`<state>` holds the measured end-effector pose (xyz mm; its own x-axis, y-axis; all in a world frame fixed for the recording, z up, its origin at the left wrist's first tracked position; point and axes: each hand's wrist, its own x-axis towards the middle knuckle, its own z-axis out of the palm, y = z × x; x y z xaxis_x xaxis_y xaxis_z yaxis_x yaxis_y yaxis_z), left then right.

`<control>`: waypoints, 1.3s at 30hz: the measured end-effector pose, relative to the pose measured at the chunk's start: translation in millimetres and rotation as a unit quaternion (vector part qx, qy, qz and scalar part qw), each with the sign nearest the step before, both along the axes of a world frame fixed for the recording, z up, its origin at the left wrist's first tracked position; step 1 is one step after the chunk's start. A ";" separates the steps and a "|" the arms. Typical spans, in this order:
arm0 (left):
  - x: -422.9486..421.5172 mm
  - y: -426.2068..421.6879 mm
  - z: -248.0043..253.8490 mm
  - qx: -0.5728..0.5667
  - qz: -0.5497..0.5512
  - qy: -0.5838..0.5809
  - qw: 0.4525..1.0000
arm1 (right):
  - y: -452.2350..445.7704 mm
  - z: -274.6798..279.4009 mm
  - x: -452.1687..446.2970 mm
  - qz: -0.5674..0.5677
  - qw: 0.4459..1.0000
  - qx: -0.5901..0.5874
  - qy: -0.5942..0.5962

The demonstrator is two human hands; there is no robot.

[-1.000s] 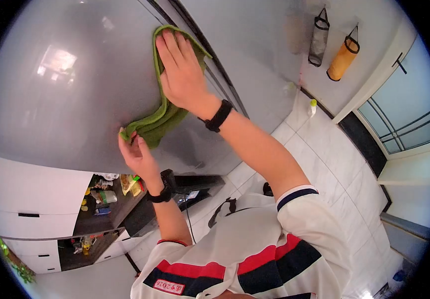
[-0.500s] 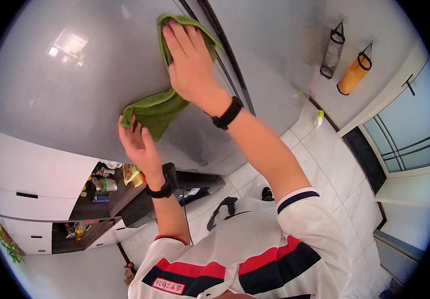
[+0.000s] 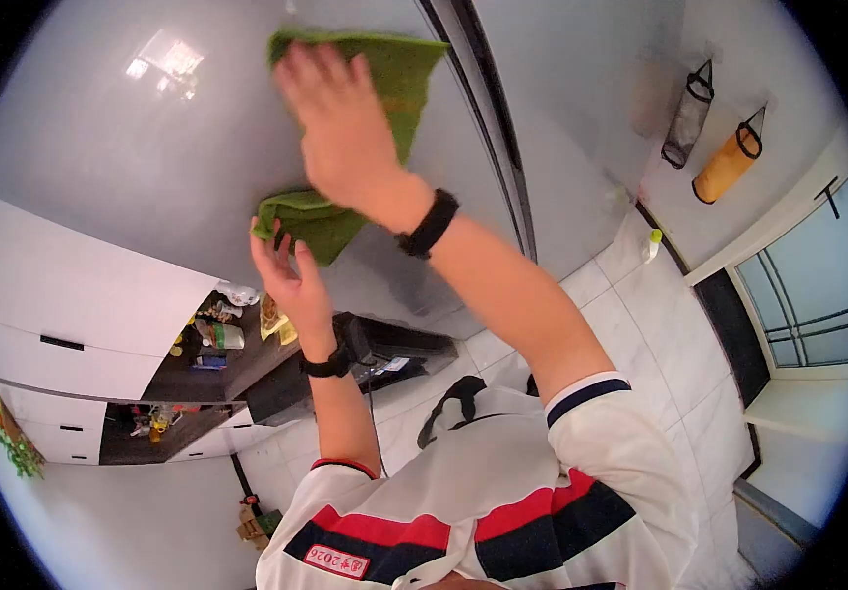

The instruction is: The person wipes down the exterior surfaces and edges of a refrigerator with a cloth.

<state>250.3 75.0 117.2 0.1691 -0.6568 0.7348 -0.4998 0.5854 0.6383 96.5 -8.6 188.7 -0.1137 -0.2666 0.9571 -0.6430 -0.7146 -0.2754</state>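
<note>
A green cloth lies against a large glossy grey panel. My right hand presses flat on its upper part, fingers stretched out and slightly blurred by motion. Lower left, a folded end of the same cloth hangs by my left hand, whose fingertips are curled at its edge and partly hidden by it. The thumb of that hand stands apart. Each wrist wears a black band.
A dark vertical seam runs along the panel's right side. Below left are white cabinets and a dark shelf holding several packages. Grey and orange hanging bags are on the right wall, near a door. White tiles cover the floor.
My right hand has swept left across the panel, and the cloth's upper right corner now spreads out flatter beside it. My left hand stays at the lower end. The view has shifted slightly.
</note>
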 end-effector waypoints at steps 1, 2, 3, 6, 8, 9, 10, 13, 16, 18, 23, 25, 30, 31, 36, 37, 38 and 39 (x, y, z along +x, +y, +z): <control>-0.3 -0.7 -1.5 0.000 0.001 -0.003 1.000 | 4.2 -5.7 9.4 0.029 0.999 -0.006 0.028; -0.1 -1.2 -3.0 -0.001 0.001 -0.007 1.000 | 9.0 -12.0 15.8 0.058 0.997 -0.011 0.055; 0.0 -1.6 -3.9 -0.001 0.002 -0.012 1.000 | 13.9 -17.1 18.9 0.052 0.994 0.001 0.091; -0.2 -3.5 -6.8 -0.001 -0.003 -0.010 1.000 | 13.0 -28.9 11.2 0.213 0.976 0.031 0.036; -0.9 -1.0 -6.8 -0.001 0.018 -0.030 0.999 | 6.0 -34.1 -2.7 0.144 0.989 0.029 0.016; -1.0 0.5 -6.4 0.001 0.029 -0.040 0.999 | 1.2 -36.6 -10.6 0.109 0.994 0.029 0.005; -1.3 1.5 -6.5 0.001 0.033 -0.049 0.998 | -3.5 -39.6 -19.6 0.062 0.998 0.024 -0.020; 0.0 3.3 -9.2 0.004 0.036 -0.060 0.998 | -13.0 -44.4 -34.7 -0.053 0.996 0.018 -0.069; 3.4 1.4 -10.5 0.014 0.017 -0.041 0.999 | -14.9 -40.8 -33.6 -0.099 0.992 0.019 -0.076; 5.9 3.9 -7.4 0.026 0.005 -0.021 0.999 | -13.5 -32.7 -22.6 -0.094 0.991 0.022 -0.091; 22.1 13.4 -1.2 0.018 -0.014 0.019 1.000 | 2.2 8.2 0.3 -0.048 0.995 0.045 -0.070; 32.9 18.4 2.1 0.014 0.003 0.030 0.999 | -1.5 18.5 20.8 -0.026 0.998 0.055 -0.001; 69.5 30.4 8.2 0.000 0.044 0.046 0.998 | 9.5 48.0 76.8 0.051 0.998 0.028 0.016; 76.7 29.1 5.0 -0.016 0.052 0.034 0.998 | 12.4 48.4 86.6 0.075 0.997 0.003 0.019; 102.4 33.6 -2.6 -0.018 0.060 0.059 0.996 | 32.4 49.8 147.7 0.162 0.984 -0.073 0.020; 105.2 34.6 -4.1 -0.016 0.070 0.063 0.995 | 38.2 45.4 149.2 0.164 0.985 -0.055 0.021; 107.1 34.9 -6.1 -0.021 0.062 0.073 0.995 | 41.5 41.1 150.1 0.190 0.980 -0.040 0.042; 107.8 34.0 -7.6 -0.026 0.054 0.081 0.995 | 43.4 34.6 151.1 0.215 0.974 -0.024 0.062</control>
